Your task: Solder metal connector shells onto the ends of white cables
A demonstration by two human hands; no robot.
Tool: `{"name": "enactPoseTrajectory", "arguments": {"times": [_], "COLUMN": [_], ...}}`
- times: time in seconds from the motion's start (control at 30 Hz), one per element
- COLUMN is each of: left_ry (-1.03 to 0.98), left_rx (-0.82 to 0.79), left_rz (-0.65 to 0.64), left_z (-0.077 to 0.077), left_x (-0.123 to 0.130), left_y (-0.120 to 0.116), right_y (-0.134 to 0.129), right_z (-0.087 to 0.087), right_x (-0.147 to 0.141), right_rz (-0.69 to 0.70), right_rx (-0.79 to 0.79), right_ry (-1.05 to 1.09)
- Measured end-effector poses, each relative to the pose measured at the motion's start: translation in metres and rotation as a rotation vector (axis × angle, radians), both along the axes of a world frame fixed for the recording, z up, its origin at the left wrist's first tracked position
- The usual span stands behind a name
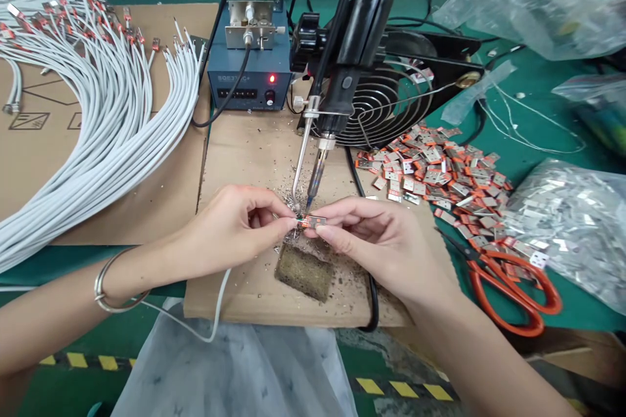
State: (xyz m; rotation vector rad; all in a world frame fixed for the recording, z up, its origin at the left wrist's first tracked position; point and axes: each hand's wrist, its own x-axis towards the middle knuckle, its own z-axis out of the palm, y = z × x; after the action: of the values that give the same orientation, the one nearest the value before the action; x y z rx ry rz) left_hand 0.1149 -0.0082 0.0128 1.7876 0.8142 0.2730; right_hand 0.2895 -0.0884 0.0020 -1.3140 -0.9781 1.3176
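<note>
Between the thumb and fingers of my right hand (374, 234) is a small USB connector (317, 222) with an orange end. My left hand (249, 225) pinches the tip of a white cable (221, 300), whose length hangs below the wrist and over the board edge. Cable tip and connector meet just under the tip of a fixed soldering iron (315, 176). A thin solder feed tube (299, 169) runs down beside the iron to the same spot. The fingers partly hide the joint. Below the hands lies a brown sponge (304, 272) among solder crumbs.
White cables (112, 111) lie bundled at left. A blue solder feeder (249, 71) and black fan (376, 104) stand behind. At right are piled connectors (440, 169), orange-handled scissors (513, 287) and a plastic bag of metal parts (577, 228). A black cord (372, 273) crosses the cardboard.
</note>
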Motion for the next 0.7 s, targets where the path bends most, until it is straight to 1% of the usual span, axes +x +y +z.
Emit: {"name": "enactPoseTrajectory", "arguments": {"times": [0.1, 0.23, 0.33, 0.4, 0.5, 0.53, 0.6, 0.67, 0.7], "left_ry": [0.026, 0.069, 0.064, 0.054, 0.064, 0.078, 0.106, 0.137, 0.159], "left_rx": [-0.012, 0.007, 0.008, 0.02, 0.018, 0.013, 0.041, 0.175, 0.284], "left_rz": [0.008, -0.002, -0.021, -0.052, -0.146, -0.198, -0.342, -0.478, -0.509], "left_z": [0.0, -0.005, -0.008, -0.007, 0.0, 0.004, 0.012, 0.02, 0.023], "left_x": [0.001, 0.001, 0.0, -0.001, -0.005, -0.007, -0.015, -0.026, -0.033], "left_y": [0.001, 0.003, 0.004, 0.003, -0.006, -0.011, -0.023, -0.032, -0.034], "right_y": [0.001, 0.003, 0.004, 0.002, -0.006, -0.011, -0.026, -0.047, -0.06], "right_z": [0.0, -0.002, -0.003, -0.003, -0.001, 0.001, 0.008, 0.015, 0.017], "right_x": [-0.001, -0.001, 0.0, 0.002, 0.004, 0.006, 0.011, 0.02, 0.026], "right_rz": [-0.017, -0.01, 0.023, 0.052, 0.105, 0.123, 0.182, 0.307, 0.391], "right_rx": [-0.031, -0.083, -0.071, -0.053, 0.007, 0.038, 0.111, 0.178, 0.204], "right_ry": [-0.01, -0.013, -0.012, -0.029, -0.088, -0.122, -0.229, -0.386, -0.458]}}
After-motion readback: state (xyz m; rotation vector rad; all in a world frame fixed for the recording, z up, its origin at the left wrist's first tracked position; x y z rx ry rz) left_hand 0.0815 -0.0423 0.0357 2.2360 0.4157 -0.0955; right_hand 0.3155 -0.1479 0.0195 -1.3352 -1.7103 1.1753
